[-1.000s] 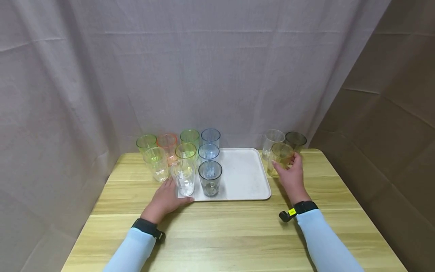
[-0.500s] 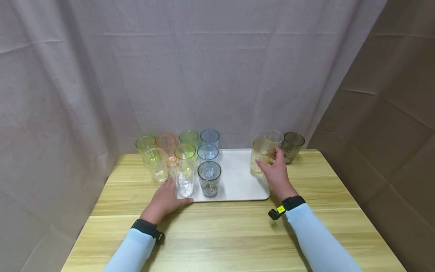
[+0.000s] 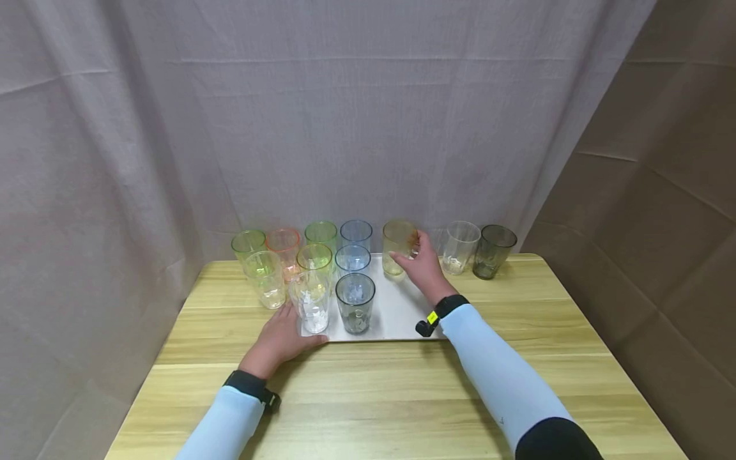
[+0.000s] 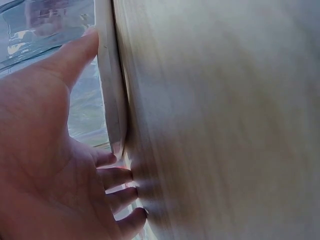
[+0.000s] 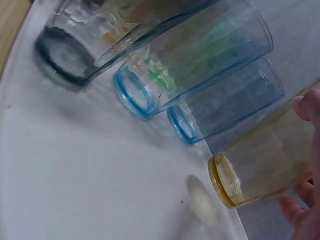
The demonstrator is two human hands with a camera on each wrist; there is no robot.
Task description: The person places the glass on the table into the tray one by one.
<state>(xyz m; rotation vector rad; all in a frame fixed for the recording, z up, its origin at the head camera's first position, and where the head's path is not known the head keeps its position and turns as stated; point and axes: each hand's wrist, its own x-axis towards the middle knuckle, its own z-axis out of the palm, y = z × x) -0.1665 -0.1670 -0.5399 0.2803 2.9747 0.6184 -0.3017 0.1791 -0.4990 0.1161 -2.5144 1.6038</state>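
Observation:
My right hand (image 3: pixel 427 268) grips a yellow-tinted drinking glass (image 3: pixel 397 246) by its side, upright over the back of the white tray (image 3: pixel 402 314). In the right wrist view, the base of that yellow glass (image 5: pixel 230 182) hangs close over the tray, its shadow beside it. Two blue glasses (image 3: pixel 353 258) and a grey glass (image 3: pixel 355 303) form a row just left of it. My left hand (image 3: pixel 283 340) rests at the tray's near left corner, thumb along the front edge; the left wrist view shows its thumb (image 4: pixel 80 52) against the tray rim (image 4: pixel 111 85).
Left of the blue row stand a clear glass (image 3: pixel 314 308), a yellow-green one (image 3: pixel 314 257) and a green one (image 3: pixel 321 234). Farther left are green, orange (image 3: pixel 283 246) and clear glasses. A clear glass (image 3: pixel 460 248) and a dark grey glass (image 3: pixel 493 252) stand right of the tray. Curtains hang behind.
My right hand has carried the yellow glass leftward from the table's right side to over the tray's back. My left hand has stayed at the tray corner.

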